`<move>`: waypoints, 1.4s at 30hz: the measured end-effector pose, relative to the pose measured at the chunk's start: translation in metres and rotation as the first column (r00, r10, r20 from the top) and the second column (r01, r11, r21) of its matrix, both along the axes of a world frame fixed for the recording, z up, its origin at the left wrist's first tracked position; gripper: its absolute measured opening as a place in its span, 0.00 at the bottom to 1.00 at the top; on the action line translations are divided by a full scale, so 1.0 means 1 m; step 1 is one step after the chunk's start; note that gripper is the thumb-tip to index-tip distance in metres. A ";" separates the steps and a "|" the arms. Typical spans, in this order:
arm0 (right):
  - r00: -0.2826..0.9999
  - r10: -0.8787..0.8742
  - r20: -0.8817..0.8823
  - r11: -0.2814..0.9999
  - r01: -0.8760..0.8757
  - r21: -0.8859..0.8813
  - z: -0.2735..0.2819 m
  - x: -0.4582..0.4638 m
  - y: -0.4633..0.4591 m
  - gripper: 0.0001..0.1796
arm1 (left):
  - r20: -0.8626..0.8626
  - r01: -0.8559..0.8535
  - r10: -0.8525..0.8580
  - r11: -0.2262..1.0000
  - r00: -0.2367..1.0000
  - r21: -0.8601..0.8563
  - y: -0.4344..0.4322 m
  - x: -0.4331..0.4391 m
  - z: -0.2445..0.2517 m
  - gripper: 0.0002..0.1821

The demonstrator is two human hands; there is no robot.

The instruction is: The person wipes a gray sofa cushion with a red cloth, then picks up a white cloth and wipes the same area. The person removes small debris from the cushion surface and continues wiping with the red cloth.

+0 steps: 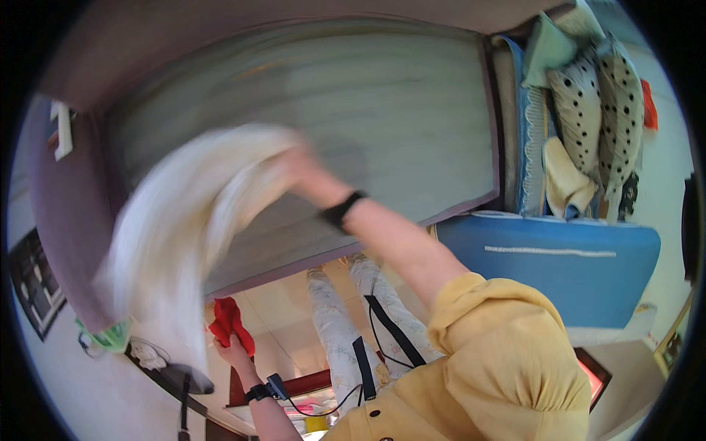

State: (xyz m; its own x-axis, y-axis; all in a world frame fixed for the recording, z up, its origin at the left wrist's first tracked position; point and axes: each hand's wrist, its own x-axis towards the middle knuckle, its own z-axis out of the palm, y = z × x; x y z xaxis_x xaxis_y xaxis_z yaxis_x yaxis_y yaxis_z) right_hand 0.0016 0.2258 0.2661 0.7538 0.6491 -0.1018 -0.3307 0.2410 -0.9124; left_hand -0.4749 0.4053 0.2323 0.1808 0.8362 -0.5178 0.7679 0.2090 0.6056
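Observation:
Blurred by motion, a white cloth (182, 215) hangs from my right hand (300, 171), which grips it by its upper end over the bed. Beneath my hand and the cloth lies the grey-green bed surface (408, 116) with a purple edge. Lower down, beside the near edge of the bed, my left hand (234, 350) holds a red cloth (225, 320) above the tiled floor. Both wrists wear black bands.
A blue padded panel (551, 270) stands at the right, below polka-dot pillows (576, 105) and a cream cloth (565, 176). Purple upholstery (71, 209) borders the bed at the left. A green basket (113, 336) and a dark round object on a stand (185, 377) are at lower left.

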 end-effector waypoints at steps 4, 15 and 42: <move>0.284 -0.874 0.394 -0.273 0.384 -0.882 -0.112 -0.070 -0.357 0.21 | 0.031 0.060 -0.057 0.993 0.998 -0.097 -0.009 0.036 0.008 0.26; 0.868 0.160 0.470 0.752 0.201 -0.627 0.007 -0.106 -0.158 0.16 | 0.134 0.508 -0.499 0.860 0.856 -0.051 -0.011 0.175 0.004 0.22; 0.966 -0.182 0.183 0.304 0.233 -0.924 0.003 0.007 -0.336 0.17 | 0.188 0.779 -0.756 0.606 0.627 -0.162 -0.132 0.284 0.010 0.18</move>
State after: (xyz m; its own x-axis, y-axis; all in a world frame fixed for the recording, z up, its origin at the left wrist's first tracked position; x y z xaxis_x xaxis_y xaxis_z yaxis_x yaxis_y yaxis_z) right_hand 0.0090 -0.1103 0.2695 0.8678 -0.0347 -0.4957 -0.3659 -0.7196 -0.5902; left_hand -0.1911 0.2731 0.2427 0.7605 0.2415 -0.6028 0.6492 -0.3042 0.6971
